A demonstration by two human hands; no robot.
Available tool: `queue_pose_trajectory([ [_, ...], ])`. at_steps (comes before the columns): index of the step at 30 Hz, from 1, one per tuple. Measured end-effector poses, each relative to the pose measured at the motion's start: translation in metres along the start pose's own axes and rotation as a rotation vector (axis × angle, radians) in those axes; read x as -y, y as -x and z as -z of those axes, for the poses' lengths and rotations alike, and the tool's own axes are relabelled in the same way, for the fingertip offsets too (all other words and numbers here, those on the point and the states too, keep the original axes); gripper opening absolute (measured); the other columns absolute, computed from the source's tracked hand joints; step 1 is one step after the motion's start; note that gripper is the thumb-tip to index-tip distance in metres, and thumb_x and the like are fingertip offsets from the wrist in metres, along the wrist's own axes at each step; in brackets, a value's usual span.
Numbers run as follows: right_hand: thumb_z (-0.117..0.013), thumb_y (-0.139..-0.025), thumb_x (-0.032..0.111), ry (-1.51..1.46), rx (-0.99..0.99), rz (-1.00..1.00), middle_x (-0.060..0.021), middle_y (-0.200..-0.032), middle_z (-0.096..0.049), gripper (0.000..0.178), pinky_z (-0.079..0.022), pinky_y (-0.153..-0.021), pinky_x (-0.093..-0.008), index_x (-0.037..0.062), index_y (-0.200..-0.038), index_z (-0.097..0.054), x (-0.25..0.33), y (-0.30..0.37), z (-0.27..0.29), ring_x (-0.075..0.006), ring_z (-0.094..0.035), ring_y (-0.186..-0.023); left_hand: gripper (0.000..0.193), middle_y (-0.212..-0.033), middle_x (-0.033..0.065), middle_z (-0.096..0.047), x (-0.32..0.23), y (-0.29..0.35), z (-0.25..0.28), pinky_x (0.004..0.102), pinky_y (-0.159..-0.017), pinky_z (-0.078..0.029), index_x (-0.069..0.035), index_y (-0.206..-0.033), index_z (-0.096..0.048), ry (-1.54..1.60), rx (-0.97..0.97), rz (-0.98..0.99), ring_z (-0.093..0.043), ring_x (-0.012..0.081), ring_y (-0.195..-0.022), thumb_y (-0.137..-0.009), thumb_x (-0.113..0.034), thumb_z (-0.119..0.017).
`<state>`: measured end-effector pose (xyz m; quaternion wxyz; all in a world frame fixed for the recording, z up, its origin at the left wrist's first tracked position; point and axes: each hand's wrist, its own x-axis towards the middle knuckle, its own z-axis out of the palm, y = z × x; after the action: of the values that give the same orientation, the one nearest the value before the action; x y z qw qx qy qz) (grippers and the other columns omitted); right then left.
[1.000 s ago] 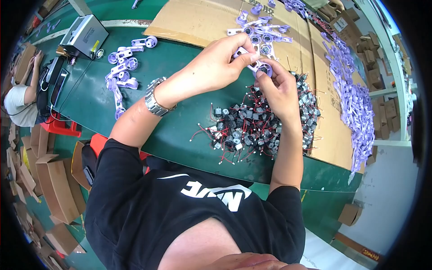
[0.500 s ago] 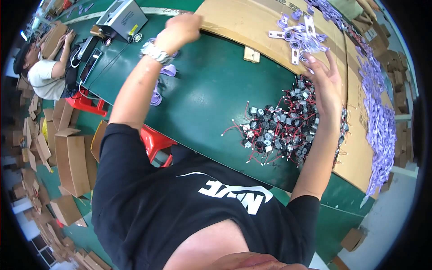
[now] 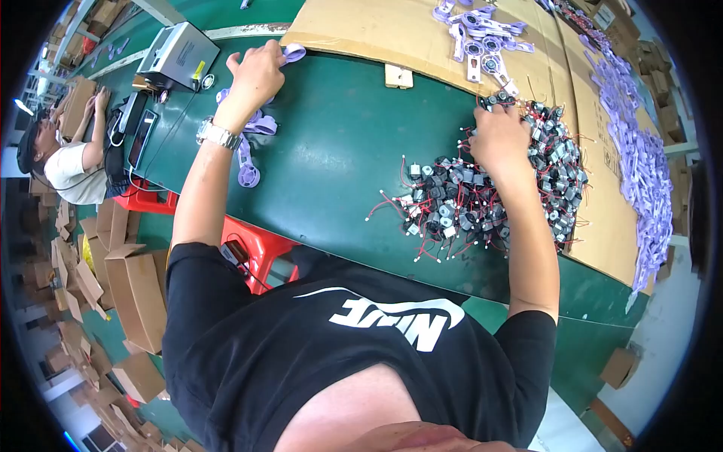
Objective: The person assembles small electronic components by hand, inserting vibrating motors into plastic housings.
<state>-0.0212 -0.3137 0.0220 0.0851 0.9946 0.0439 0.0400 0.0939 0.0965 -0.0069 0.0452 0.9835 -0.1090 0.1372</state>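
My left hand (image 3: 256, 79), wearing a metal watch, is over the far left of the green table. Its fingertips are on a purple plastic part (image 3: 294, 53) at the cardboard's edge; the exact grip is partly hidden. More purple parts (image 3: 248, 175) lie beside that wrist. My right hand (image 3: 500, 139) is palm down at the far side of a heap of small grey and black motors (image 3: 452, 203) with red wires. Its fingers are bent round a motor there, the tips partly hidden. Beyond them, purple parts with round fittings (image 3: 491, 47) rest on the cardboard sheet (image 3: 361, 26).
A long pile of purple parts (image 3: 640, 181) lines the right side. A grey box-shaped device (image 3: 179, 56) and a phone (image 3: 143, 139) stand at the left. A co-worker (image 3: 71, 162) sits beyond. Red stools (image 3: 260, 248) and open cartons (image 3: 135, 294) are below the table's edge.
My left hand has come back to the left from over the cardboard edge. My right hand has dropped from the fitted purple parts onto the motors, its spread fingers now bent. The view has shifted slightly.
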Motion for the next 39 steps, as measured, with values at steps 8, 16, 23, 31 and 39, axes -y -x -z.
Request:
queue_pose_trajectory([
  [8,-0.077,-0.084,0.013,-0.359,-0.097,0.106,-0.0116,-0.108,-0.069,0.018,-0.047,-0.096,-0.0518,0.0078,-0.101,-0.074,-0.006,0.009,0.002,-0.0352,-0.060,-0.112,0.014,-0.092,0.0121,-0.076,-0.064,-0.003,0.055,0.0353,-0.077,-0.056,-0.007,-0.113,-0.062,0.615,-0.030,-0.010,-0.076,0.0247,-0.092,-0.108,-0.018,-0.054],
  [16,-0.074,-0.083,0.005,-1.077,-0.193,0.031,-0.0014,-0.073,-0.057,0.023,-0.050,-0.063,-0.0266,0.0017,-0.091,-0.053,-0.018,0.009,0.029,-0.0074,-0.055,-0.067,0.021,-0.093,0.0017,-0.071,-0.136,-0.035,0.058,0.0251,-0.074,-0.052,-0.007,-0.122,-0.062,1.125,0.475,-0.087,-0.056,0.0068,-0.075,-0.109,-0.023,-0.057],
  [23,-0.068,-0.101,0.008,-1.580,-0.030,0.162,-0.0022,-0.092,-0.069,0.035,-0.053,-0.069,-0.0226,0.0050,-0.136,-0.062,-0.029,-0.002,0.046,-0.0075,-0.067,-0.081,0.028,-0.094,0.0014,-0.070,-0.189,-0.044,0.049,0.0231,-0.072,-0.050,-0.010,-0.135,-0.059,1.184,0.627,-0.239,-0.058,0.0063,-0.079,-0.108,-0.016,-0.056],
  [31,-0.071,-0.100,0.011,-1.471,-0.126,0.100,0.0016,-0.081,-0.065,0.011,-0.047,-0.058,-0.0217,0.0027,-0.103,-0.065,-0.025,-0.003,0.040,-0.0044,-0.064,-0.070,0.031,-0.092,-0.0010,-0.069,-0.193,-0.034,0.050,0.0226,-0.072,-0.050,-0.010,-0.137,-0.062,1.219,0.708,-0.305,-0.060,0.0059,-0.083,-0.109,-0.021,-0.058],
  [39,-0.074,-0.094,0.011,-1.171,-0.338,0.062,-0.0024,-0.072,-0.062,0.011,-0.041,-0.054,-0.0271,0.0027,-0.099,-0.070,-0.014,0.002,0.049,-0.0066,-0.052,-0.060,0.030,-0.089,-0.0029,-0.066,-0.197,-0.027,0.066,0.0228,-0.072,-0.049,-0.011,-0.136,-0.063,1.177,0.682,-0.316,-0.058,0.0054,-0.081,-0.109,-0.021,-0.058],
])
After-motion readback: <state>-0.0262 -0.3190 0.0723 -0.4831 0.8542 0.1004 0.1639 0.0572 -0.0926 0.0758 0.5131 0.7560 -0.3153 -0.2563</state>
